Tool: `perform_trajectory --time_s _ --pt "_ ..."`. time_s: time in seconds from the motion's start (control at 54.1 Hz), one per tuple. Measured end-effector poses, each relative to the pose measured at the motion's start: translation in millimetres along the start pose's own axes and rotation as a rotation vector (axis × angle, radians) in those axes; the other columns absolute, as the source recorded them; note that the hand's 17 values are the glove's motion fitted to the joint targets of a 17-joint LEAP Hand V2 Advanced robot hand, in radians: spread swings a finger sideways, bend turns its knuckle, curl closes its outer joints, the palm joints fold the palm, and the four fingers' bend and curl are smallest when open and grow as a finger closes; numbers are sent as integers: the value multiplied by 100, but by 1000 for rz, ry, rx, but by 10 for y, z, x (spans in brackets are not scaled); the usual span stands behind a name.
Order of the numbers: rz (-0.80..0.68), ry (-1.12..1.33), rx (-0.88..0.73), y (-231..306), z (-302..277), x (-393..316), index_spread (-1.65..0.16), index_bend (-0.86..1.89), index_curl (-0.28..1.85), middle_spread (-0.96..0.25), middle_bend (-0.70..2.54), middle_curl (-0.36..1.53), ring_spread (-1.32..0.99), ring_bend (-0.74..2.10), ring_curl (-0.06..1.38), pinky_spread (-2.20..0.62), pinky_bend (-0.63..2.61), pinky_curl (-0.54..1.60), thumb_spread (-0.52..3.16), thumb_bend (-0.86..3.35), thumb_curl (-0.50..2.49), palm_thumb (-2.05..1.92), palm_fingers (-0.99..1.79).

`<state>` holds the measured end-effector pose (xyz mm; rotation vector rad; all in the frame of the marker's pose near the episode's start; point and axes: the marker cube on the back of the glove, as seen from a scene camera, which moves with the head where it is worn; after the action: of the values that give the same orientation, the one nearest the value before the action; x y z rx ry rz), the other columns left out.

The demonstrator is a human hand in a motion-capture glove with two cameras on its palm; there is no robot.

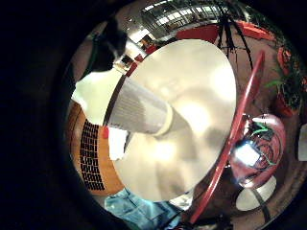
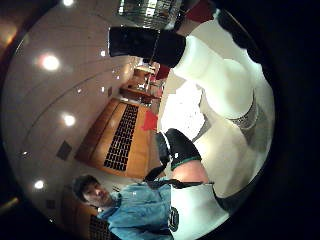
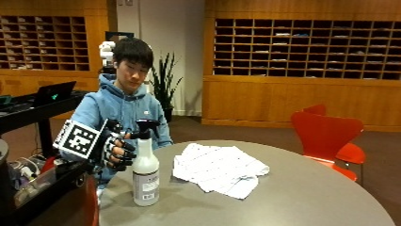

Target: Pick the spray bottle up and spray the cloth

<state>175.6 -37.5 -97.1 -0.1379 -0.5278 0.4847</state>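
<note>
The gloved right hand (image 3: 117,149) had its fingers curled round the neck of the spray bottle (image 3: 145,170), which stood upright on the round table (image 3: 300,197). The white cloth (image 3: 219,168) lay crumpled just beside it. The lift should probably keep the nozzle toward the cloth.

spray bottle (image 3: 145,169): label print too small to read | right hand (image 3: 119,149): palm hidden at bottle's 9 o'clock; contact with neck unclear | table (image 3: 300,197): cut by frame at 6 o'clock | cloth (image 3: 219,168): pattern blurred
</note>
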Motion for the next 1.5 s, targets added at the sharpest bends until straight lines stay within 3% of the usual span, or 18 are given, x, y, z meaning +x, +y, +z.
perform_trajectory --time_s 0.222,0.591,0.684,0.813,1.091,1.238,1.275,1.312,1.386,1.497 --pt "-9 8 11 -57 24 -67 -24 19 27 -15 37 45 -17 57 40 -11 38 35 99 -2 39 68 115" --pt "-29 8 48 -39 18 -132 -23 36 45 -16 51 56 -21 69 51 -23 52 46 98 0 44 86 137" --pt "-18 9 120 -98 5 -119 -22 41 49 -16 56 59 -21 73 54 -22 58 49 98 0 46 92 136" --pt "-22 5 33 -25 -65 -64 -22 45 54 -17 62 64 -22 78 58 -21 67 53 97 -1 49 96 131" --pt "15 -25 64 10 -147 34 -22 46 60 -17 65 70 -22 83 64 -20 75 58 93 -5 51 89 117" --pt "20 -10 110 -43 -166 67 -22 21 54 -15 52 63 -20 71 58 -21 62 53 94 -4 50 82 97" --pt "1 -4 58 6 -183 82 -24 14 52 -15 46 60 -19 66 56 -18 60 52 95 -4 49 79 84" --pt "-20 -1 12 54 -194 95 -25 11 49 -15 44 59 -19 63 55 -17 58 51 96 -4 48 78 82" --pt "-62 9 68 27 -169 118 -27 8 43 -14 38 55 -17 56 51 -12 55 48 97 -4 47 76 74" --pt "-3 3 96 -23 -169 87 -29 7 37 -12 30 50 -14 52 47 -4 53 44 98 -3 46 74 60"
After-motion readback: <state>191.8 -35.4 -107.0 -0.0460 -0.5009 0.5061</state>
